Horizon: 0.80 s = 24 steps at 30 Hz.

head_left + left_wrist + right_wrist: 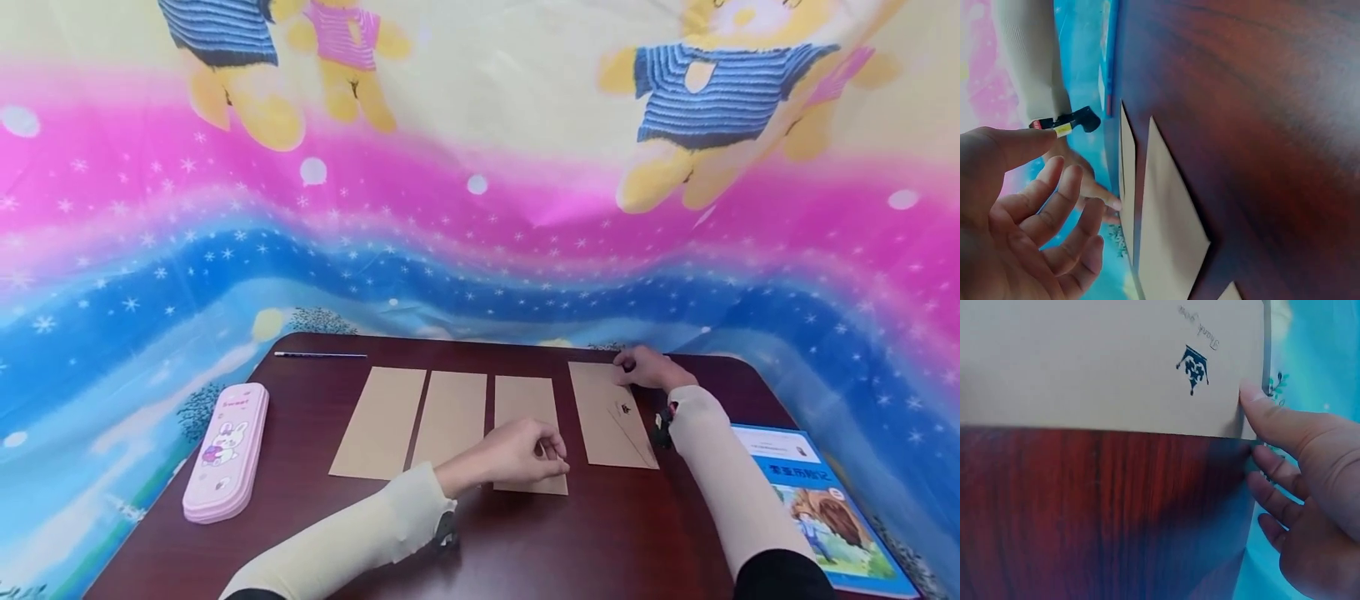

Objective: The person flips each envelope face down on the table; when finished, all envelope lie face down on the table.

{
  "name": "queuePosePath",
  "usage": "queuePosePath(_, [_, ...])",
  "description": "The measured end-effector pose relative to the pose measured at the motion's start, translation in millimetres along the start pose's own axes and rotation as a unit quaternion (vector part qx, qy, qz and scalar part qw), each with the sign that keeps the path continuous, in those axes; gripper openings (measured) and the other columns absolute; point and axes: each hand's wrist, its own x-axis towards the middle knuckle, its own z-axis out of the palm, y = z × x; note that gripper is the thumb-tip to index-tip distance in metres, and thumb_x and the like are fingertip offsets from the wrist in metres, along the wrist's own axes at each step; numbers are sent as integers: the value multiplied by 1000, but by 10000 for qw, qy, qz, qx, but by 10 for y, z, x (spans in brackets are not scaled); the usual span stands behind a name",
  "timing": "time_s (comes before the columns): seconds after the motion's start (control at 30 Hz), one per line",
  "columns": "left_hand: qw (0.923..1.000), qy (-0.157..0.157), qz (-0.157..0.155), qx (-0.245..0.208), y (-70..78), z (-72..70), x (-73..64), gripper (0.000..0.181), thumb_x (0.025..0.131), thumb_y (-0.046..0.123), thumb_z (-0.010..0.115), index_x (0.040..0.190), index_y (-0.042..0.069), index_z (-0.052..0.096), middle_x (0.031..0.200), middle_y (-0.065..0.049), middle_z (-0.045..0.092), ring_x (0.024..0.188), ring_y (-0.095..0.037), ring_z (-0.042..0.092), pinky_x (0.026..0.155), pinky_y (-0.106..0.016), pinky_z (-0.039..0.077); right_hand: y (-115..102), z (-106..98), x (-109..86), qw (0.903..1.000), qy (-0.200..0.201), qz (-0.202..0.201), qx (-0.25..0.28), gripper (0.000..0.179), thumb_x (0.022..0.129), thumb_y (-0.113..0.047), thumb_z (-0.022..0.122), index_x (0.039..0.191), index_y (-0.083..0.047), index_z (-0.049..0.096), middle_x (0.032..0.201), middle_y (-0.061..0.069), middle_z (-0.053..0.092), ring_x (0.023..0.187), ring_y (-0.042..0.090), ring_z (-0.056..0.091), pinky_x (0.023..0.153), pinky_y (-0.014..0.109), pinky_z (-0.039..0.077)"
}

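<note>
- I see the left hand [517,450] relaxed, holding nothing, near a plain envelope [525,400].
- The right hand [651,371] touches a printed envelope [615,425]; whether pinching, I cannot tell.

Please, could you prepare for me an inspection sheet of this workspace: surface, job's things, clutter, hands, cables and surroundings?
Surface: dark reddish-brown table.
Job's things: three plain envelopes and, right of them, one printed envelope with a crown; all lie in a row, not overlapping.
Clutter: pencil case and thin stick on the left; book on the right, partly behind the forearm.
Hands: left hand near the rightmost plain envelope, holds nothing; right hand touches the printed envelope's far end, grip unclear.
Cables: nothing seen.
Surroundings: bear-patterned curtain behind.
</note>
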Motion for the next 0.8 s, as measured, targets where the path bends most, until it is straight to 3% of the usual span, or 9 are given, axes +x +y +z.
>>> queuePosePath(0.17, [9996, -48, -42, 293, -16, 70, -8, 11, 92, 34, 76, 93, 24, 72, 84, 18, 68, 77, 5, 58, 72, -16, 46, -10, 6, -60, 10000, -68, 7, -56, 42, 94, -24, 76, 129, -3, 66, 124, 23, 61, 112, 38, 60, 100, 65, 42])
queuePosePath(0.3, [9985, -83, -111, 522, 1, 103, 20, 21, 91, 39, 75, 104, 23, 75, 96, 13, 72, 91, -1, 63, 78, -20, 48, -18, 5, -108, 9998, -154, 51, -95, 41, 92, -26, 78, 125, -4, 66, 120, 21, 61, 107, 35, 61, 97, 65, 42])
queuePosePath(0.53, [9987, -119, -197, 465, 39, 129, 110, 31, 90, 39, 77, 115, 20, 75, 109, 4, 75, 107, -13, 68, 89, -22, 49, -30, 5, -108, 9997, -228, 8, -29, 40, 92, -26, 78, 124, -5, 66, 118, 19, 64, 106, 33, 62, 100, 66, 42])
queuePosePath(0.67, [9980, -138, -273, 555, 52, 159, 141, 35, 89, 40, 78, 118, 21, 75, 108, 4, 76, 107, -13, 65, 92, -25, 48, -33, 2, -112, 9995, -301, -66, -36, 37, 89, -26, 81, 118, -7, 67, 115, 17, 65, 103, 31, 61, 100, 66, 39])
queuePosePath(0.8, [9914, -140, -436, 1229, 101, 227, 169, 41, 85, 46, 80, 119, 25, 75, 84, 17, 73, 104, -11, 61, 94, -29, 46, -26, 0, -129, 9993, -331, -147, -93, 34, 88, -25, 82, 114, -9, 68, 110, 15, 66, 100, 30, 61, 105, 76, 23])
